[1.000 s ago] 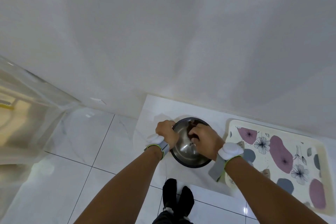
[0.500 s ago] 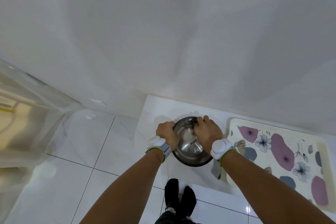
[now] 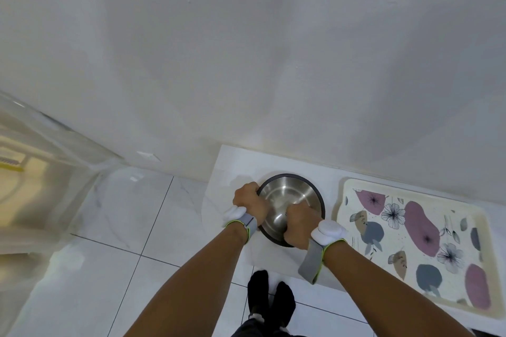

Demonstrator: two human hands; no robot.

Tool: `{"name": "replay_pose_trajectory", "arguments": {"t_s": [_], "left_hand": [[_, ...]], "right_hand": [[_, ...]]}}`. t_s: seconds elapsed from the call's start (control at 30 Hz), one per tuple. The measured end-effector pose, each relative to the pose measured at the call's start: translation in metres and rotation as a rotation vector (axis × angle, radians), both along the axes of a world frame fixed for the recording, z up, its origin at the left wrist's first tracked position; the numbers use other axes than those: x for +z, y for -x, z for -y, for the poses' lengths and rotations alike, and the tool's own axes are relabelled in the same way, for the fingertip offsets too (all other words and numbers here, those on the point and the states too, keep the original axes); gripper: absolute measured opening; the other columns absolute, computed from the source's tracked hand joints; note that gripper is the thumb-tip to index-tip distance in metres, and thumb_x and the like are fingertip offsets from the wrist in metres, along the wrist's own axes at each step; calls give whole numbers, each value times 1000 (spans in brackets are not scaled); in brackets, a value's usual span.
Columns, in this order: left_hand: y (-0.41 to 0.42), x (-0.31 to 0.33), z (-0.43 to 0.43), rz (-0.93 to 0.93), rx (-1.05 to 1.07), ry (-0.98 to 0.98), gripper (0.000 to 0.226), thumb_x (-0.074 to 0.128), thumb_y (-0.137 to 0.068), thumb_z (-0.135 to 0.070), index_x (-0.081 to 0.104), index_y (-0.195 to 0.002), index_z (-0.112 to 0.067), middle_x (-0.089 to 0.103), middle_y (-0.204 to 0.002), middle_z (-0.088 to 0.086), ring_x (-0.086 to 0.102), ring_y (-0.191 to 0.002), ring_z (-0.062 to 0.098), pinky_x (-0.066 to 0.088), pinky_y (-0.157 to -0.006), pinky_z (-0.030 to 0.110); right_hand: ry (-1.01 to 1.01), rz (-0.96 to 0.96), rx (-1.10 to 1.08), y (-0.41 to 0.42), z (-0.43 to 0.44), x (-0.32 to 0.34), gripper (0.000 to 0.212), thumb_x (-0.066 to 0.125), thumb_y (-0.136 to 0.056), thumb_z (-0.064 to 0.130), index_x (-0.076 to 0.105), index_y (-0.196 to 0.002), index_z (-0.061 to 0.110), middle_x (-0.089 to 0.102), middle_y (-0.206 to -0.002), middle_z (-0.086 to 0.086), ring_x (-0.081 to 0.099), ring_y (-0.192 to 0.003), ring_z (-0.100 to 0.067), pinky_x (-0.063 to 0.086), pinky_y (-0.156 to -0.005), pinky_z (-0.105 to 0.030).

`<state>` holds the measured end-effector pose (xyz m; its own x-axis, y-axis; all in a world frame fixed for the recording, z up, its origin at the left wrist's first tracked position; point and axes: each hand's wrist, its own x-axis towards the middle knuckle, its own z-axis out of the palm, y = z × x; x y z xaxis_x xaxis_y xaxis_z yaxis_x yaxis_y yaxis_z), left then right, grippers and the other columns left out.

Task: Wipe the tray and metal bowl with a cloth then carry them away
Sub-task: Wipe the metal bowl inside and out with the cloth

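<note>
Your left hand (image 3: 250, 204) clamps the metal bowl (image 3: 290, 200) rim on the white counter (image 3: 227, 169); right hand (image 3: 299, 223) fisted inside, cloth unseen. Press unevenly and it could skid into the tray (image 3: 476, 216).

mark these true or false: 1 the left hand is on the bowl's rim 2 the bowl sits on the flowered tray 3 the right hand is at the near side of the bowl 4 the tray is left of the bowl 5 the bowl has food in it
1. True: the left hand has its grip on the left rim of the metal bowl.
2. False: the bowl stands on the white counter, beside the tray.
3. True: the right hand is at the bowl's near side.
4. False: the tray lies to the right of the bowl.
5. False: the visible inside is bare metal.
</note>
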<state>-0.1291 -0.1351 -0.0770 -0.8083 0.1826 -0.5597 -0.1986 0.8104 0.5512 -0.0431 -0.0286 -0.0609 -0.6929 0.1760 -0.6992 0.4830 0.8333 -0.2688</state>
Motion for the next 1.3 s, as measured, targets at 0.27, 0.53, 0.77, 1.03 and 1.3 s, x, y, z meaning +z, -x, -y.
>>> {"name": "replay_pose_trajectory", "arguments": {"t_s": [0.27, 0.53, 0.77, 1.03, 1.3], "left_hand": [[-3, 5, 5, 32, 97, -86, 7, 58, -82, -13, 63, -83, -18, 59, -80, 1, 66, -69, 30, 59, -55, 39], [4, -3, 26, 156, 139, -234, 5, 52, -86, -13, 48, -83, -13, 60, -85, 14, 57, -74, 32, 58, -66, 54], [27, 40, 50, 244, 263, -476, 7, 55, -93, -8, 49, -95, -10, 64, -92, 11, 61, -78, 26, 60, -65, 50], [32, 74, 41, -311, -261, -407, 48, 76, -75, -16, 53, -115, -31, 60, -101, -9, 60, -85, 11, 52, -79, 29], [-11, 38, 36, -694, -1017, 183, 74, 69, -72, -13, 38, -139, -9, 49, -122, 10, 53, -102, 35, 55, -65, 44]], "right_hand": [[110, -84, -587, 3, 21, -27, 18, 60, -81, 9, 74, -92, 7, 72, -95, -6, 67, -83, -19, 51, -68, -23], [563, -346, -968, -15, 14, -16, 16, 65, -81, 5, 74, -89, 15, 70, -77, 0, 66, -73, -17, 48, -54, -10], [420, -605, -1139, -19, -19, -5, 19, 63, -76, 10, 72, -74, 26, 73, -79, -2, 69, -73, -28, 58, -66, -36], [-118, -579, -519, -43, -31, -18, 12, 53, -84, 13, 64, -80, 10, 59, -88, -8, 59, -80, -28, 44, -66, -30], [-181, -458, -271, -55, -10, -36, 20, 48, -87, 9, 64, -98, 3, 58, -107, -15, 58, -91, -32, 49, -71, -34]]}}
